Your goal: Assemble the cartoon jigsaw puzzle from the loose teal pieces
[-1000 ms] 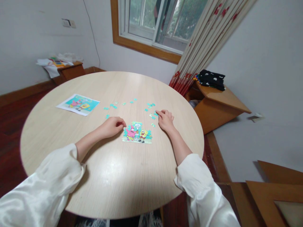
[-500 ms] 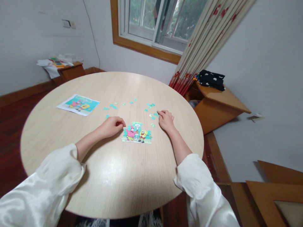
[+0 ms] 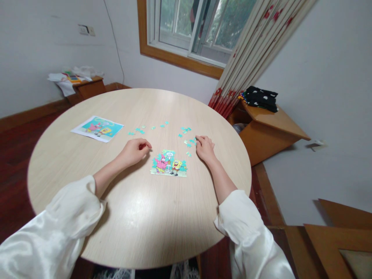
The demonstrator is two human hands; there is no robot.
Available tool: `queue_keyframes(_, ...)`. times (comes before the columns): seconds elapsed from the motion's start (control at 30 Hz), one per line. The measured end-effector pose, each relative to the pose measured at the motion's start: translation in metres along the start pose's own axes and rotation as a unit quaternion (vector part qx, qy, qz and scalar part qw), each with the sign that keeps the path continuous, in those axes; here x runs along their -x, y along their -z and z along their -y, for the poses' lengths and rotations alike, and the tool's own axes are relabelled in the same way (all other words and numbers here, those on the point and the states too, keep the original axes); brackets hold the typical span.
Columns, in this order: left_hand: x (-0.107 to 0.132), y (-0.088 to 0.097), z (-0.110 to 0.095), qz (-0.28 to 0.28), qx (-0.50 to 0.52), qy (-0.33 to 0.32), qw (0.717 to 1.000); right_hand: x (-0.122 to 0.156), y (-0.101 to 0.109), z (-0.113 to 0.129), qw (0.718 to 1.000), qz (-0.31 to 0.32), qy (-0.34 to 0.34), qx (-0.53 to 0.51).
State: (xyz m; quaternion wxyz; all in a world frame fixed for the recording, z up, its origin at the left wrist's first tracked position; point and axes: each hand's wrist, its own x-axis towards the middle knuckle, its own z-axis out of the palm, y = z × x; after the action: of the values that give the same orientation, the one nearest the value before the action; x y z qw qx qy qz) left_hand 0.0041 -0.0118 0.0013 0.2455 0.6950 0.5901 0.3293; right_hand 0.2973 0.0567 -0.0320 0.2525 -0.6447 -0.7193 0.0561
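A partly assembled jigsaw puzzle (image 3: 168, 163) lies flat on the table, showing a pink starfish, a squid figure and a yellow sponge figure. Just up and left of it hovers my left hand (image 3: 135, 151), fingers loosely bent with a gap by the thumb; I see nothing in it. To the puzzle's upper right, my right hand (image 3: 205, 149) rests at the edge of some loose jigsaw pieces (image 3: 188, 145), index finger stretched out close to a turquoise one. Further turquoise pieces (image 3: 141, 131) are scattered beyond my left hand.
A printed reference picture (image 3: 100, 129) lies at the left of the round wooden table (image 3: 139, 217). Behind are a window (image 3: 186, 35) and a curtain (image 3: 238, 58). A wooden cabinet (image 3: 270, 131) with folded black cloth stands right; a small stand (image 3: 91, 90) with papers is left.
My left hand has drawn back from the puzzle, up and to the left, and now covers a loose piece seen before. My right hand stays almost where it was.
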Motion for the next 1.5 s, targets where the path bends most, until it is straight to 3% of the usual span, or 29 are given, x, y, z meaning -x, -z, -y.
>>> queue_keyframes(0.27,-0.014,0.026,0.020,-0.195,0.019,0.060,0.979,0.000,-0.002,-0.001,1.000,-0.005,-0.003,-0.011)
queue_keyframes(0.43,-0.019,0.039,0.031,-0.236,-0.009,0.080,0.968,-0.002,-0.002,-0.002,1.000,0.003,-0.010,-0.016)
queue_keyframes(0.67,-0.020,0.040,0.040,-0.196,-0.092,0.104,0.971,-0.003,-0.003,-0.004,1.000,-0.005,-0.010,-0.027)
queue_keyframes(0.87,-0.023,0.031,0.055,-0.081,-0.197,0.031,0.976,-0.003,-0.003,-0.003,1.000,-0.004,-0.007,-0.030)
queue_keyframes(1.03,-0.025,0.028,0.064,-0.036,-0.275,0.002,0.961,-0.003,-0.001,-0.003,1.000,0.006,-0.012,-0.016)
queue_keyframes(1.17,-0.024,0.031,0.060,-0.040,-0.293,-0.004,0.955,-0.003,-0.003,-0.004,1.000,0.003,-0.008,-0.008)
queue_keyframes(1.37,-0.020,0.029,0.049,-0.084,-0.311,0.078,0.944,-0.004,-0.005,-0.008,1.000,-0.010,-0.001,-0.022)
queue_keyframes(1.5,-0.018,0.027,0.045,-0.085,-0.313,0.109,0.940,-0.004,-0.005,-0.008,1.000,-0.011,-0.005,-0.025)
